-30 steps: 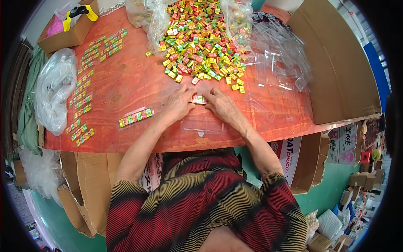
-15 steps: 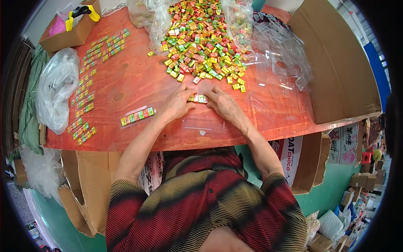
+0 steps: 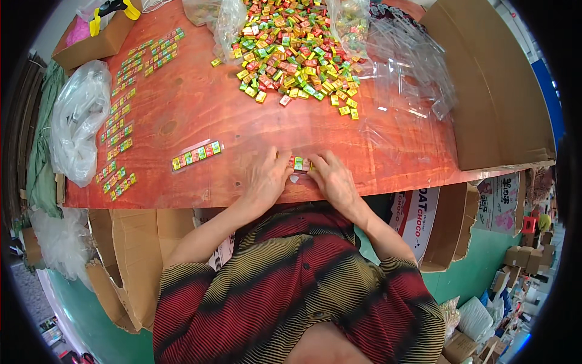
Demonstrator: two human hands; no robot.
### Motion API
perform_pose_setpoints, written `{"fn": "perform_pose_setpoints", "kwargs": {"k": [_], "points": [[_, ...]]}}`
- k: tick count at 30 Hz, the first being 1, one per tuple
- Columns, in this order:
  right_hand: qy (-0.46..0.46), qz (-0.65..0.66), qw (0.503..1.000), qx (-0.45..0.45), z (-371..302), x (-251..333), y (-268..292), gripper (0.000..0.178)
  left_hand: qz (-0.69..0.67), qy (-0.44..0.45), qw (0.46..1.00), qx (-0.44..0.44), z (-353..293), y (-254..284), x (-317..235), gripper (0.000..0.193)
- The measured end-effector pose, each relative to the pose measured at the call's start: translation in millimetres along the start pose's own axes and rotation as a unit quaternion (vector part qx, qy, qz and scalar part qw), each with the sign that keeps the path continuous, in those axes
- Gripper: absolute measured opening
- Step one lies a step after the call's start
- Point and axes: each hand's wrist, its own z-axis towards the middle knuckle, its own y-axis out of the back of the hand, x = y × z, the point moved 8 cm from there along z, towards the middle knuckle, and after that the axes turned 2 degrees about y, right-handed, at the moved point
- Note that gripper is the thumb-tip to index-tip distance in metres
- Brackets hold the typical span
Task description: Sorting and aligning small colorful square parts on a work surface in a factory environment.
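I see both hands down on the reddish wooden desk [image 3: 242, 115] close to its near edge, meeting over a short row of small wrapped candies [image 3: 301, 163]. My left hand [image 3: 267, 177] lies just to the left of the row, fingers curled forward and pressing at its left end; my right hand [image 3: 332, 179] sits just to the right, fingers bent over the right end. Both look closed lightly on the row from either side rather than lifting it, though the fingertips hide how many pieces are pinched. The row's long axis runs left to right across the desk, between the two hands, so neither is clearly nearer; each has one end. Left of my left hand, a little apart, lies a finished strip of candies in clear wrap [image 3: 196, 155], tilted slightly up to the right. Further left, more such strips [image 3: 121, 130] run in a line up the desk. The loose candy heap [image 3: 297, 54] sits well ahead of the hands, with crumpled clear plastic bags [image 3: 406, 67] to its right.
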Motion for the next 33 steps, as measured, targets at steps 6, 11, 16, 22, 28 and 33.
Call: {"fn": "perform_pose_setpoints", "kwargs": {"k": [6, 11, 16, 22, 28, 33], "points": [[-0.03, -0.101, 0.993, 0.055, -35, 1, -21, 0.06, 0.161, -0.046, 0.986, 0.017, -24, -10, -16, 0.059], [-0.022, -0.175, 0.979, 0.106, -50, 6, -33, 0.078, 0.23, -0.055, 0.97, 0.049, -37, -17, -19, 0.07], [-0.013, -0.168, 0.976, 0.138, -50, 8, -34, 0.085, 0.156, -0.026, 0.984, 0.086, -42, -23, -14, 0.077], [-0.009, -0.173, 0.976, 0.132, -41, 8, -37, 0.082, 0.108, -0.037, 0.988, 0.108, -37, -24, -17, 0.078], [0.08, -0.064, 0.976, 0.192, -24, 24, -42, 0.077, 0.082, -0.041, 0.99, 0.105, -46, -19, -9, 0.076], [0.128, 0.14, 0.962, 0.196, -1, 47, -53, 0.064, 0.177, 0.084, 0.973, 0.124, -53, -3, 28, 0.078]]}}
